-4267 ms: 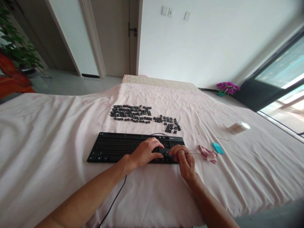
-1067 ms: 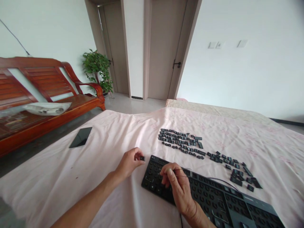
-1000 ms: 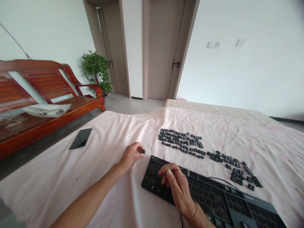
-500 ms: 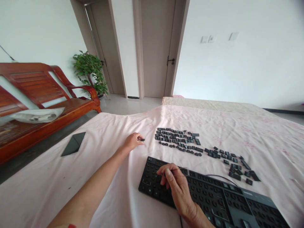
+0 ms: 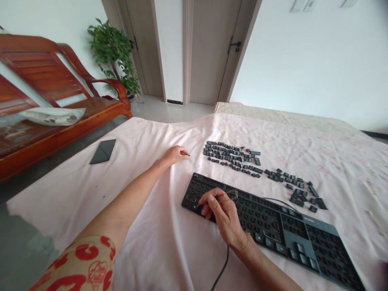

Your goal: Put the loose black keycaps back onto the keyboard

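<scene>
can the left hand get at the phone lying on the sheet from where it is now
Probably yes: the left hand, pinching a small keycap, has only bare pink sheet between it and the phone, though its grip is occupied.

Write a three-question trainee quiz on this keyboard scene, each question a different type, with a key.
1. True or false: the left hand rests on the keyboard.
2. Multiple choice: what does the right hand hold? A) a wire keycap puller B) a screwdriver C) a phone
3. Fill in: the loose keycaps lie in rows on the pink ____ beyond the keyboard.

Key:
1. False. The left hand is out over the sheet, left of the keycap rows, pinching a small dark keycap.
2. A.
3. Sheet.
</scene>
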`<state>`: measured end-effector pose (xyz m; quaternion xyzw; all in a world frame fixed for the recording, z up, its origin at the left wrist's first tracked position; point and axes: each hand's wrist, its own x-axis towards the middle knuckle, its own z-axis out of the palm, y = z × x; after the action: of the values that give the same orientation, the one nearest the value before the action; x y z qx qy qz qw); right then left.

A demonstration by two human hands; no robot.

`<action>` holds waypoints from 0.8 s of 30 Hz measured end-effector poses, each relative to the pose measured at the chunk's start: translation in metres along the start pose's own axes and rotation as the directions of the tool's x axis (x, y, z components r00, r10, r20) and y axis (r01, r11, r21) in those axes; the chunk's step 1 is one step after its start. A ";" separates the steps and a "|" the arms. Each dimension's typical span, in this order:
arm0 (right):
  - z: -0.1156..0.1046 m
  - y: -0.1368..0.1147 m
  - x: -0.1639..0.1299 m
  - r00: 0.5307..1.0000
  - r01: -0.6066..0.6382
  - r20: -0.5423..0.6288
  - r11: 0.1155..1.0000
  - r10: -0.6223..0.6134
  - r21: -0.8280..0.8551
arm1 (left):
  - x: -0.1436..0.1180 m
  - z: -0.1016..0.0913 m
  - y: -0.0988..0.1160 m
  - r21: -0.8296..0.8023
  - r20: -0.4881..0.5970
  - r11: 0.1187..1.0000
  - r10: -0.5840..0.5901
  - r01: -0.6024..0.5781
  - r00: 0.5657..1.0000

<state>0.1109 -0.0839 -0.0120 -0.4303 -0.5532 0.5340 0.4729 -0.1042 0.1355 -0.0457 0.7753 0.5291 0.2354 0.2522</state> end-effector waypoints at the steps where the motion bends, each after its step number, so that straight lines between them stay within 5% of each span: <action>1: 0.001 0.000 -0.001 1.000 0.003 0.003 1.000 -0.003 -0.011 | -0.001 0.000 0.001 0.003 -0.007 1.000 0.004 -0.003 1.000; 14: 0.007 -0.002 -0.002 0.990 0.041 0.138 0.970 -0.008 -0.238 | -0.007 -0.001 0.006 0.031 -0.084 0.998 -0.045 0.048 0.995; 20: 0.012 -0.008 0.006 0.984 0.097 0.175 0.917 -0.030 -0.387 | -0.037 -0.010 0.036 0.035 -0.203 0.999 -0.011 0.018 0.979; 24: 0.012 -0.006 0.009 0.975 0.184 0.198 0.870 -0.102 -0.457 | -0.084 -0.014 0.069 -0.189 0.054 0.965 0.196 -0.183 0.979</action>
<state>0.0978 -0.0770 -0.0055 -0.4440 -0.7347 0.3807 0.3437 -0.0921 0.0365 0.0006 0.8038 0.4192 0.2778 0.3177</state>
